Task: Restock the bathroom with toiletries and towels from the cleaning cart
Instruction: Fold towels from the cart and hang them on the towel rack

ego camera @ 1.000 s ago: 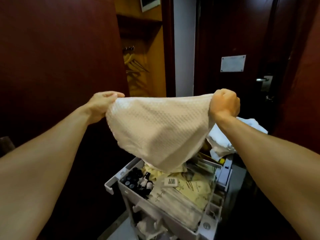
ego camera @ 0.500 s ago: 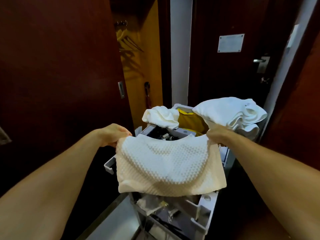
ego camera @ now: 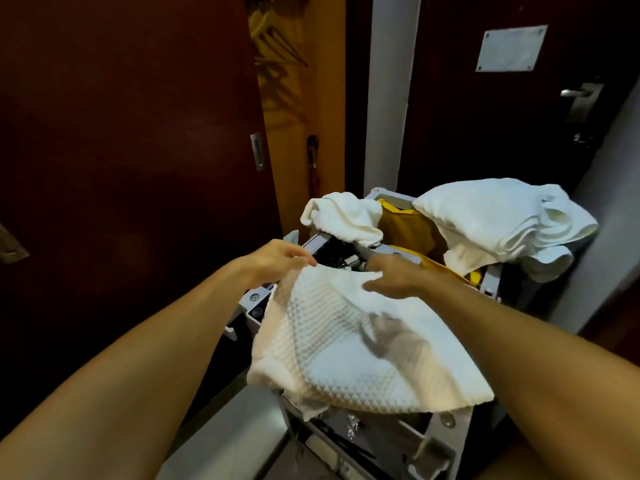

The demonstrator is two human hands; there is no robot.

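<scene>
I see a dark red sliding door (ego camera: 131,168) left of the hands, its metal recessed pull (ego camera: 257,151) up beyond them. Past that, an open closet with hangers (ego camera: 277,46) and an umbrella (ego camera: 313,161). Far right above the hands, a dark door (ego camera: 485,126) with a metal plate (ego camera: 512,47) and lever handle (ego camera: 581,98).

The waffle towel (ego camera: 349,344) blankets most of the cart (ego camera: 446,431) top, closing access from above; only a dark gap (ego camera: 337,254) at its far edge stays open, hemmed by a crumpled cloth (ego camera: 343,216), yellow bag (ego camera: 408,230) and towel pile (ego camera: 502,220). A dark door (ego camera: 131,168) walls the left
</scene>
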